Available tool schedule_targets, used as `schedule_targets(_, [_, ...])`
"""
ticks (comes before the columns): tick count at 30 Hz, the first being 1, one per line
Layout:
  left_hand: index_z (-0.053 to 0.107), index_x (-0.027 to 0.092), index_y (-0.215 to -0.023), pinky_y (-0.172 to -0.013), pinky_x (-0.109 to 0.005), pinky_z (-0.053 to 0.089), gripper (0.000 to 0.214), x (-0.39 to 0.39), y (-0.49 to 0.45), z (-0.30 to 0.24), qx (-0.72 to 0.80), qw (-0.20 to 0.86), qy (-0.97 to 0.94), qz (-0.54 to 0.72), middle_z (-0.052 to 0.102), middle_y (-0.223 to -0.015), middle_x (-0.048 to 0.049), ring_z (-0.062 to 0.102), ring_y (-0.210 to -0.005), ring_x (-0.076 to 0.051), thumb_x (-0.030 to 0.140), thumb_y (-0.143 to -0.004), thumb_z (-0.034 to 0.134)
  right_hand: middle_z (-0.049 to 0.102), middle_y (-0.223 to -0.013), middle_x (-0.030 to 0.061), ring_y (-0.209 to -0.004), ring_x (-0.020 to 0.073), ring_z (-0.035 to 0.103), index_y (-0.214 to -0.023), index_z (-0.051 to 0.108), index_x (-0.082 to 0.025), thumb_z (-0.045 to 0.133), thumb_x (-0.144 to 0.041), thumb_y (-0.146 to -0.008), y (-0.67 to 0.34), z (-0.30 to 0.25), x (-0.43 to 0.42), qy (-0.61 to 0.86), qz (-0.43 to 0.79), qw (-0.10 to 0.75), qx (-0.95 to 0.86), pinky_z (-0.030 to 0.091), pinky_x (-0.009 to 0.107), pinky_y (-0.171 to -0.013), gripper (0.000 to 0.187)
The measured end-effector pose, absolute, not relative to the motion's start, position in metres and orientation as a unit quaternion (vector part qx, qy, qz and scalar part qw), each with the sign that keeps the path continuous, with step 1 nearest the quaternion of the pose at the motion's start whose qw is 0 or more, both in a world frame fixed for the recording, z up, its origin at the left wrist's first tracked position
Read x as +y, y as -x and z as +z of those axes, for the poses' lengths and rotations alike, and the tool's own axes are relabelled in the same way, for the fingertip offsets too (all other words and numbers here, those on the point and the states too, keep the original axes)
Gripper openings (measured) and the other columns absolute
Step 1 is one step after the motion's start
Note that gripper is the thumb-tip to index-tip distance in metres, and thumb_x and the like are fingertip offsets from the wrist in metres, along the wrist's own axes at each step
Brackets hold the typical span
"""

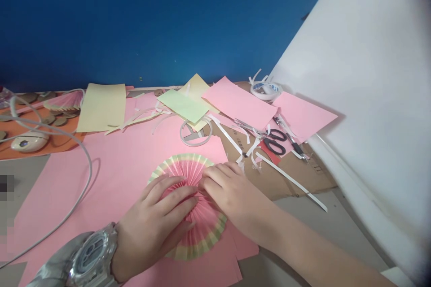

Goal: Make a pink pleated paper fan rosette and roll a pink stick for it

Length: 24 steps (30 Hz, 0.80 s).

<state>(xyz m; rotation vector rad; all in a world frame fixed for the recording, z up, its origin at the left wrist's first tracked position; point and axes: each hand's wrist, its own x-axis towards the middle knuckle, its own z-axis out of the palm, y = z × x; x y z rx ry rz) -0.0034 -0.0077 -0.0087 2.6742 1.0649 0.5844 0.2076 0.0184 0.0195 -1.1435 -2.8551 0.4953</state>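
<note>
A round pleated paper fan (178, 166), pink with a pale yellow-green rim, lies spread in a full circle on pink paper. My left hand (151, 215), with a clear watch (92, 258) at the wrist, rests on its left half, the fingers stretched and a little apart, tips near the centre. From the right, my right hand (225, 186) bends its fingers in at the fan's centre and upper right folds. Those fingertips are partly hidden, but they appear to pinch the paper there.
Black-handled scissors (274, 145), a pen (296, 149) and paper strips lie right on cardboard (292, 188). A tape roll (266, 89) stands behind, a bare ring (195, 136) nearer. Coloured sheets line the back. A white cable (89, 175) crosses the left, near a white device (29, 142).
</note>
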Motion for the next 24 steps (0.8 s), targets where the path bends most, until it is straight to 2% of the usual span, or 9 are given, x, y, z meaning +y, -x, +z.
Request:
schedule_targets(5, [0.060,0.021,-0.112,-0.098,-0.045,0.034,0.028,-0.007,0.003,-0.007,0.352,0.093,-0.913,0.185,0.065,-0.114,-0.0030,0.049,-0.108,-0.025,0.016,-0.087,0.050,0.052,-0.095,0.0083,-0.088,0.0206,0.045,-0.092,0.055,-0.014,0.037,0.000,-0.084,-0.206,0.018,0.015,0.361,0.149,0.023,-0.920,0.032,0.036,-0.079,0.024])
schedule_targets(11, [0.061,0.019,-0.107,-0.093,-0.041,0.036,0.025,-0.010,0.001,-0.003,0.364,0.105,-0.903,0.204,0.064,-0.109,-0.0053,0.050,-0.102,-0.023,0.016,-0.085,0.052,0.052,-0.094,0.0091,-0.086,0.0204,0.045,-0.091,0.055,-0.014,0.037,-0.001,-0.084,-0.205,0.015,0.015,0.356,0.146,0.050,-0.922,0.032,0.035,-0.077,0.023])
schedule_targets(16, [0.058,0.015,-0.110,-0.093,-0.040,0.034,0.027,-0.009,0.001,-0.004,0.355,0.108,-0.906,0.202,0.063,-0.110,-0.0078,0.049,-0.104,-0.024,0.017,-0.084,0.052,0.052,-0.092,0.0085,-0.084,0.0202,0.044,-0.090,0.055,-0.013,0.038,-0.001,-0.084,-0.204,0.016,0.016,0.352,0.155,0.042,-0.922,0.032,0.034,-0.076,0.022])
schedule_targets(24, [0.058,0.016,-0.114,-0.096,-0.040,0.033,0.029,-0.011,0.002,-0.013,0.367,0.093,-0.909,0.175,0.063,-0.112,-0.0060,0.049,-0.106,-0.025,0.021,-0.085,0.053,0.051,-0.094,0.0077,-0.087,0.0197,0.043,-0.093,0.055,-0.014,0.039,0.001,-0.083,-0.203,0.014,0.015,0.366,0.166,0.036,-0.915,0.033,0.034,-0.079,0.024])
